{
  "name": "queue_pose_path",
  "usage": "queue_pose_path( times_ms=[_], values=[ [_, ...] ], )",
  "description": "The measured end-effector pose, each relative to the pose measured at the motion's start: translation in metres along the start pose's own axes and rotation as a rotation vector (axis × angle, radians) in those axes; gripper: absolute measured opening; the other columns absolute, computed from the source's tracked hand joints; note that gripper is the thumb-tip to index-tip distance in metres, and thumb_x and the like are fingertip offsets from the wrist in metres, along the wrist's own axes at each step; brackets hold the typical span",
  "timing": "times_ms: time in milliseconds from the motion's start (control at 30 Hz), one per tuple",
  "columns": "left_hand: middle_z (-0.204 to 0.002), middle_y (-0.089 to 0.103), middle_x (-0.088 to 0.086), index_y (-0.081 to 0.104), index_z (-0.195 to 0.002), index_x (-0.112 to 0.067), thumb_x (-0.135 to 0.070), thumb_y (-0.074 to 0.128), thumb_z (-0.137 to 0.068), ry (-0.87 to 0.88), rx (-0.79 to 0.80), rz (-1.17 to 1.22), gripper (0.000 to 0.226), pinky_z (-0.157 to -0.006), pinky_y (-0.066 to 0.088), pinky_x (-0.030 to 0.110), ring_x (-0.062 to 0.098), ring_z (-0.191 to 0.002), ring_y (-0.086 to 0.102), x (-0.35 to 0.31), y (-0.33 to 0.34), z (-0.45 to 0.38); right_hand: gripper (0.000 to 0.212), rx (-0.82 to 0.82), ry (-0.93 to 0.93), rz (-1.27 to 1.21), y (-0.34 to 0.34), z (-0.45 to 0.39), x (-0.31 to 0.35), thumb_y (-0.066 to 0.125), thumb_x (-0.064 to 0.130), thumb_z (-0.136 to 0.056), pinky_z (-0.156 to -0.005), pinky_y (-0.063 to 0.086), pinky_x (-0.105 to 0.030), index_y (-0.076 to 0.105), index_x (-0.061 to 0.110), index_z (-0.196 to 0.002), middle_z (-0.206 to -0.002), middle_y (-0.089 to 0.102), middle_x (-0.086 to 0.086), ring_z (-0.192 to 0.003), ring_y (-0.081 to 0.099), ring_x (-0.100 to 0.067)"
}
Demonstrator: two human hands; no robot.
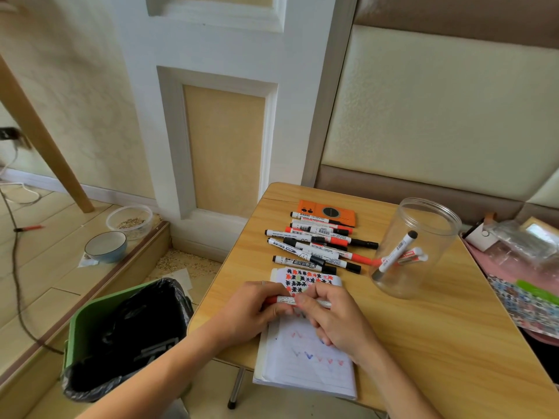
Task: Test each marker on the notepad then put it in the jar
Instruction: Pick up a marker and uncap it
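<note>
At the far left, a wooden leg slants down to the tiled floor, and a dark cable runs along it. On the raised step stand a clear plastic bowl with grains and a blue ceramic bowl. Nearer the camera is a green bin with a black bag, just beside the left edge of the wooden table. Behind the table is a white panelled wall, and to the right of it a padded cream wall.

On the table, the notepad lies at the near edge with red and blue test marks on its page. Above it, both hands hold one marker with a red end, lying level: the left hand grips the red end, the right hand is curled round the white barrel. The hands cover the middle of the notepad.

Farther away lies a heap of markers, black and red, with an orange box behind them. To the right stands the clear jar, open, with some markers leaning inside. At the far right edge, plastic bags and patterned paper lie beside the table.
</note>
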State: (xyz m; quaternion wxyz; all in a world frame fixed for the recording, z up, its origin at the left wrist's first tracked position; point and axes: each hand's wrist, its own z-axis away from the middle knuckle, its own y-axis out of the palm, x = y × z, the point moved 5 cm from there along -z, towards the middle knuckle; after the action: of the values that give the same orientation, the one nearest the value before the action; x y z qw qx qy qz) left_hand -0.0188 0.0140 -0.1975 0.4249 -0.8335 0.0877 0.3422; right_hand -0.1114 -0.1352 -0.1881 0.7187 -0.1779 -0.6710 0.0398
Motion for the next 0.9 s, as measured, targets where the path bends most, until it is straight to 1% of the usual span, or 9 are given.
queue_pose_path(
  times_ms=[233, 333, 400, 467, 533, 633, 700, 800, 900],
  values=[
    [-0.084, 0.067, -0.009, 0.07, -0.103, -0.02, -0.054, 0.06, -0.096, 0.026, 0.022, -0.03, 0.036, -0.061, 0.035, 0.014, 0.005, -0.069, 0.055, -0.003, 0.0, 0.001, 0.041, 0.032, 0.029, 0.061, 0.001, -0.001, 0.004, 0.062, 0.041, -0.102, -0.04, 0.029, -0.024, 0.054, 0.014, -0.071, -0.054, 0.041, 0.005, -0.037, 0.033, -0.012],
    [-0.069, 0.059, -0.016, 0.068, -0.095, -0.017, -0.05, 0.058, -0.098, -0.002, 0.006, -0.008, 0.034, -0.056, 0.03, 0.014, 0.003, -0.059, 0.049, -0.007, -0.001, 0.002, 0.045, 0.058, 0.035, 0.082, 0.004, 0.0, 0.006, 0.058, 0.039, -0.104, -0.037, 0.028, -0.023, 0.062, 0.0, -0.082, -0.05, 0.041, 0.009, -0.035, 0.033, -0.009],
    [-0.066, 0.057, -0.025, 0.068, -0.092, -0.013, -0.042, 0.055, -0.101, -0.021, -0.003, 0.026, 0.033, -0.057, 0.029, 0.011, -0.003, -0.057, 0.05, -0.009, -0.002, 0.002, 0.047, 0.056, 0.026, 0.105, 0.005, 0.001, 0.007, 0.057, 0.036, -0.105, -0.038, 0.028, -0.017, 0.064, -0.008, -0.089, -0.048, 0.043, 0.01, -0.034, 0.04, -0.004],
    [-0.065, 0.057, -0.018, 0.068, -0.093, -0.014, -0.046, 0.056, -0.101, -0.012, -0.003, 0.018, 0.035, -0.056, 0.029, 0.014, 0.002, -0.056, 0.049, -0.011, -0.001, 0.003, 0.046, 0.041, 0.015, 0.107, 0.005, 0.001, 0.007, 0.057, 0.034, -0.105, -0.038, 0.028, -0.016, 0.064, -0.009, -0.088, -0.047, 0.041, 0.009, -0.034, 0.043, -0.003],
    [-0.065, 0.055, -0.007, 0.066, -0.095, -0.016, -0.049, 0.058, -0.1, 0.006, -0.006, -0.015, 0.034, -0.054, 0.03, 0.02, 0.01, -0.056, 0.045, -0.01, -0.001, 0.003, 0.043, 0.017, 0.005, 0.099, 0.005, 0.001, 0.006, 0.057, 0.034, -0.105, -0.037, 0.029, -0.022, 0.063, -0.002, -0.083, -0.047, 0.044, 0.007, -0.034, 0.041, -0.008],
    [-0.077, 0.058, -0.007, 0.063, -0.097, -0.02, -0.046, 0.063, -0.097, 0.012, -0.018, -0.058, 0.026, -0.059, 0.036, 0.02, 0.011, -0.066, 0.049, -0.008, -0.001, 0.003, 0.025, -0.022, -0.014, 0.097, 0.002, 0.001, 0.006, 0.059, 0.03, -0.104, -0.041, 0.037, -0.023, 0.063, 0.011, -0.088, -0.056, 0.054, 0.005, -0.044, 0.048, -0.014],
    [-0.092, 0.054, -0.011, 0.06, -0.103, -0.024, -0.049, 0.063, -0.095, -0.008, -0.023, -0.113, 0.025, -0.066, 0.041, 0.022, 0.007, -0.078, 0.05, -0.004, 0.001, 0.001, 0.006, -0.059, -0.017, -0.01, -0.005, 0.0, 0.007, 0.061, 0.017, -0.101, -0.049, 0.041, -0.021, 0.062, 0.015, -0.096, -0.07, 0.057, 0.002, -0.055, 0.052, -0.013],
    [-0.111, 0.045, -0.015, 0.055, -0.117, -0.03, -0.059, 0.061, -0.092, -0.06, -0.021, -0.225, 0.039, -0.08, 0.04, 0.016, 0.0, -0.097, 0.045, 0.004, 0.004, -0.001, 0.01, -0.167, -0.083, -0.136, -0.022, -0.001, 0.015, 0.063, 0.0, -0.095, -0.061, 0.047, -0.024, 0.06, 0.009, -0.099, -0.085, 0.061, -0.004, -0.067, 0.056, -0.016],
    [-0.121, 0.042, -0.017, 0.051, -0.126, -0.033, -0.062, 0.059, -0.091, -0.075, -0.003, -0.258, 0.046, -0.096, 0.038, 0.021, 0.005, -0.11, 0.04, 0.008, 0.006, -0.002, 0.013, -0.32, -0.2, -0.155, -0.046, 0.001, 0.036, 0.065, -0.002, -0.096, -0.065, 0.054, -0.03, 0.064, 0.01, -0.101, -0.083, 0.069, -0.002, -0.07, 0.065, -0.019]
  ],
)
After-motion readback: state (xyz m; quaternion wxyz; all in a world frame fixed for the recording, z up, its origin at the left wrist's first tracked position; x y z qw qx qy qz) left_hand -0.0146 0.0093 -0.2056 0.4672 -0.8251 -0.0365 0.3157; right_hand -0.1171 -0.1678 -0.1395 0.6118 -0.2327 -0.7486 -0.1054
